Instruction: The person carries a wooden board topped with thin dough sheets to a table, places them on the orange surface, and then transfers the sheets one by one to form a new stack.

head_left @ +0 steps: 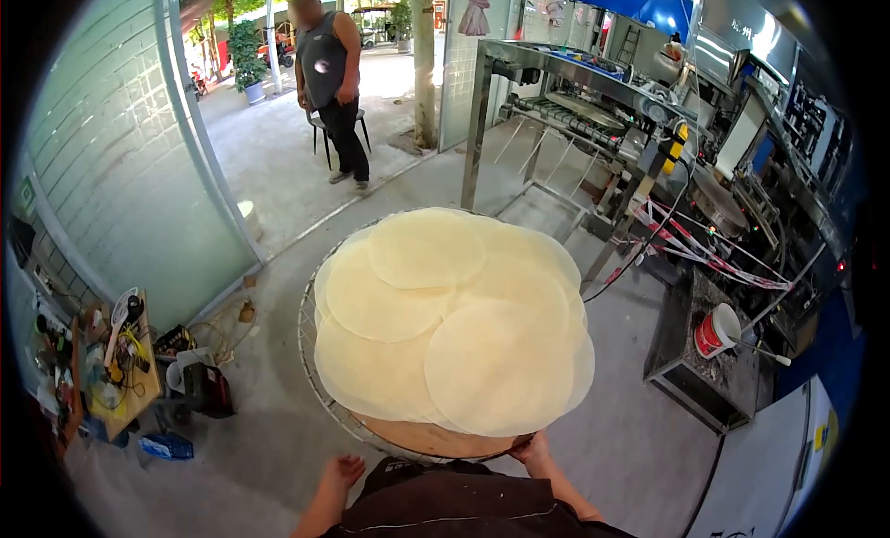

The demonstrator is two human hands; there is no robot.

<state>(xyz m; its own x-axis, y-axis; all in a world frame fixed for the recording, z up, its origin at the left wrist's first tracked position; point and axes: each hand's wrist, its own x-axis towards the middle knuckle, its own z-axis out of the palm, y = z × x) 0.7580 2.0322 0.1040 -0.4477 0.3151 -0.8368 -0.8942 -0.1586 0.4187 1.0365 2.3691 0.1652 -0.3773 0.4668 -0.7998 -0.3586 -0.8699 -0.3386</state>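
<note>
Thin, pale round sheets of dough lie overlapping in a wide layer over a round tray with a wrapped rim, directly in front of my body. My right hand is at the tray's near right edge, its fingers closed around the rim and partly hidden under it. To the lower left, my left hand is just off the rim, fingers loosely bent and nothing in them. What supports the tray from below is hidden.
A person stands in the doorway by a chair. A metal-framed machine with red-white tape fills the right side, near a stand with a white-red bucket. On the left are a glass door and a cluttered table.
</note>
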